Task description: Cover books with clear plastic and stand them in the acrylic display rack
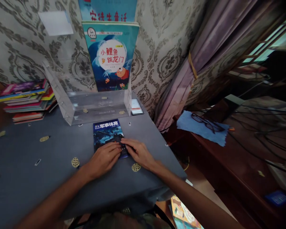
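A dark blue magazine point(107, 133) with white title characters lies face up on the grey-blue tablecloth point(59, 171). My left hand point(106, 156) rests on its lower part, fingers stretched flat and pointing right. From the other side, my right hand point(139, 153) lays its extended fingers over the lower right edge; the fingertips of both hands nearly meet. Just beyond the magazine stands a clear acrylic book rack point(97, 109). In it a blue-green picture book point(113, 74) leans upright, with a second blue book point(107, 9) behind and above.
A stack of books point(30, 98) stands at the table's left back. To the right, a dark red desk point(205, 156) carries a blue cloth point(188, 122), glasses point(207, 122) and tangled cables point(259, 133). A purple curtain point(181, 66) hangs beside the patterned wall. Below lies a colourful book point(184, 211).
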